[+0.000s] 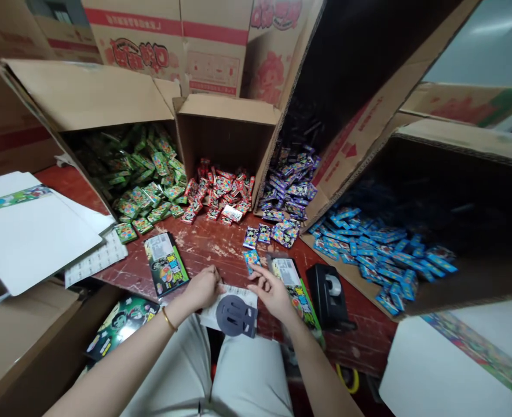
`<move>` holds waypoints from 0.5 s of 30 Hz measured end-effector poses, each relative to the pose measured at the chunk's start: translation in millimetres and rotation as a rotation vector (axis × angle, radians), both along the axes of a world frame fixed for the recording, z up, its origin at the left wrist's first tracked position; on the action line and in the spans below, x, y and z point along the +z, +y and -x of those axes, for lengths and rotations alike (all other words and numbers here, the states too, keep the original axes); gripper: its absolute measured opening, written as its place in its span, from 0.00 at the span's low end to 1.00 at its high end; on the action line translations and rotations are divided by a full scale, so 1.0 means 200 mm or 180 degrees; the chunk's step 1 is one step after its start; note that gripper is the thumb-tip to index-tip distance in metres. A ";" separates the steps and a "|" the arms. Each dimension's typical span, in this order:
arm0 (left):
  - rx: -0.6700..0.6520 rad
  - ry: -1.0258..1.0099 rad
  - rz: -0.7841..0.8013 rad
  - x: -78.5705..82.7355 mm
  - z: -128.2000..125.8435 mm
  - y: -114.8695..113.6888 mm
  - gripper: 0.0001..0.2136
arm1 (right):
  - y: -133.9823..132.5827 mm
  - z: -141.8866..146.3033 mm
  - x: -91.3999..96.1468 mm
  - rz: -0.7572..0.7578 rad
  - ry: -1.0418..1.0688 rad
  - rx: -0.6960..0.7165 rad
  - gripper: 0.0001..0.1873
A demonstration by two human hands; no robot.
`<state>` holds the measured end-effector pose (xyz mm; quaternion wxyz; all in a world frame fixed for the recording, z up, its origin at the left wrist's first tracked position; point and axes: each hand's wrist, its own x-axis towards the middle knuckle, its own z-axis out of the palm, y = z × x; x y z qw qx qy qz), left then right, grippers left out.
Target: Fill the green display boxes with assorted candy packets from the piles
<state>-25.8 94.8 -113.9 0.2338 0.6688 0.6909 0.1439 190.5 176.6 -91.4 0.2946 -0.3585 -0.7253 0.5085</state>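
Note:
My left hand [203,288] is curled at the near table edge, its fingers resting on a white printed card [234,295] with a dark grey disc-shaped piece [236,317] lying over it. My right hand [271,291] hovers just right of the card with fingers pinched together, close to a small blue packet [251,258]. A green-and-black printed box [165,263] lies left of my left hand. Another such box [297,289] sits under and beside my right wrist.
Tipped cardboard boxes spill small packets onto the red table [212,240]: green packets [145,185], red packets [216,194], purple packets [288,191], blue packets [381,252]. A black tape dispenser [329,295] stands at right. White flat cartons [25,231] lie at left and lower right.

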 end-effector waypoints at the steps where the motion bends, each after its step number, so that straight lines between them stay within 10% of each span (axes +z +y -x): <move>1: 0.0010 0.0044 0.0038 -0.01 -0.01 0.01 0.09 | 0.01 0.01 -0.04 0.0053 -0.0041 0.0033 0.30; 15: 0.0485 -0.0189 0.0421 0.05 -0.18 0.19 0.10 | 0.14 -0.14 -0.16 0.0194 0.0251 -0.0527 0.33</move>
